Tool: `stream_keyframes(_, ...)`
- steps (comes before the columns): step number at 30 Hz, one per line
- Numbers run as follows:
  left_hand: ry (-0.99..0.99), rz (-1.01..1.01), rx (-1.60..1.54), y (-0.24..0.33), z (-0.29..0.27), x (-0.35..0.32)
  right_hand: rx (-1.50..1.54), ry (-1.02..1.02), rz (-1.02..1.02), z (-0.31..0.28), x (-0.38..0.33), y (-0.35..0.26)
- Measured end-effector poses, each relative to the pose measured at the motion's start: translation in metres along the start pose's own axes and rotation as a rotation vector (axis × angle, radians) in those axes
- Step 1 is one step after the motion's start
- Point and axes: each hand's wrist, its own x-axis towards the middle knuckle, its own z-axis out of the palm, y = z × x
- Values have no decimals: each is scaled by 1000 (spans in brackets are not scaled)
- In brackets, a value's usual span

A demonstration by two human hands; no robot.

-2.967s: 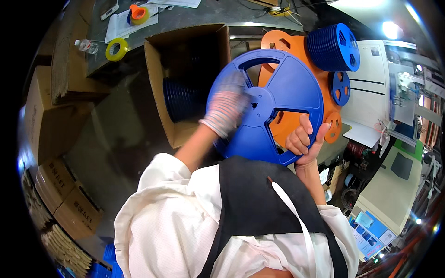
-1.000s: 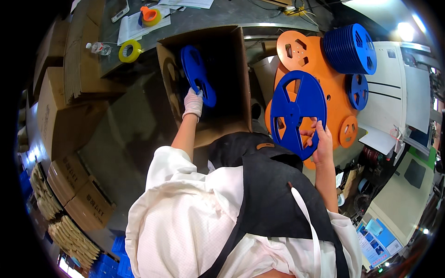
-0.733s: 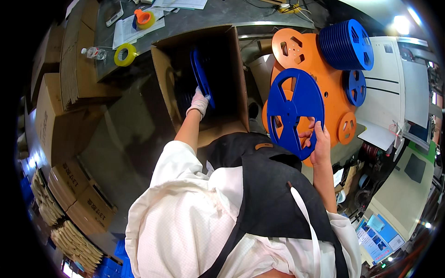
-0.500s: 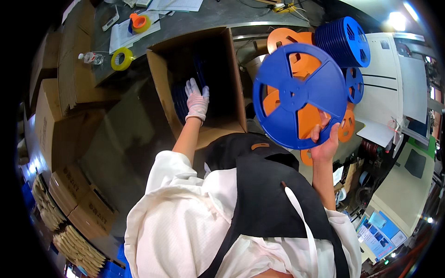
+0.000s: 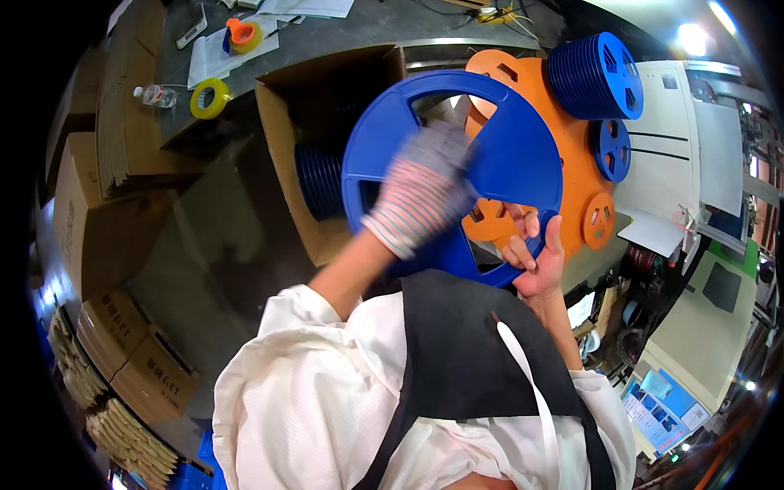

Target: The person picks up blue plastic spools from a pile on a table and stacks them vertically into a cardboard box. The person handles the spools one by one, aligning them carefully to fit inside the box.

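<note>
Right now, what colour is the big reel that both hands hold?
Blue. The reel shows best in the head view, with the gloved left hand over it and the bare right hand at its rim.

Bright, even indoor light with a glaring white lamp (image 5: 692,37) at upper right. Strong fisheye bending, black vignette around the rim. The gloved left hand (image 5: 425,192) is motion-blurred; the open box's (image 5: 282,147) interior lies in shadow.

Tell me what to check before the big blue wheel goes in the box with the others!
1. Right hand grips the blue reel at its lower rim: ok.
2. Gloved left hand is on the reel's face: ok, though blurred.
3. Cardboard box is open on top: ok.
4. Room beside the stacked reels inside: cannot tell.
5. Reel undamaged: cannot tell.
</note>
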Motion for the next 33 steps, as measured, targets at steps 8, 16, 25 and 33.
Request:
stream_keyframes(8,-76,-14,38,-8,23,-46,37,32,-98,-3,11,-3)
stream_keyframes(16,239,-496,-1304,-8,37,-45,-622,-318,-159,77,26,37)
stream_keyframes(25,-31,-35,-2782,-30,9,-68,-992,-198,-558,61,26,13)
stream_keyframes(33,-62,-106,-2751,-39,2,-77,-499,246,-382,31,28,-5)
